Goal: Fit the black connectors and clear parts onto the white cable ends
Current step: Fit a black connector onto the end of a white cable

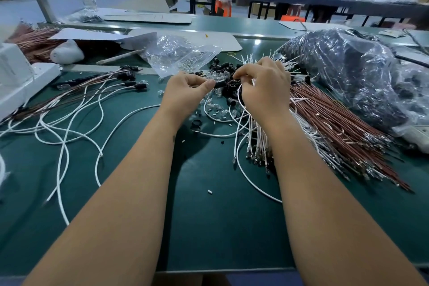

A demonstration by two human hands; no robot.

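My left hand [185, 90] pinches a black connector [220, 84] between thumb and fingers over the middle of the green table. Just to its right, my right hand [262, 86] pinches a thin white cable [237, 104] at its end, close to the connector's mouth. Whether the cable end is inside the connector I cannot tell. A heap of loose black connectors [222, 68] and small clear parts [218, 109] lies under and behind both hands.
A bundle of white and brown cables [336, 127] fans out to the right. Cables with connectors on them [97, 86] lie at the left. Behind sit a clear bag [176, 51], a large dark plastic bag [348, 65], and a white box [21, 79] at far left.
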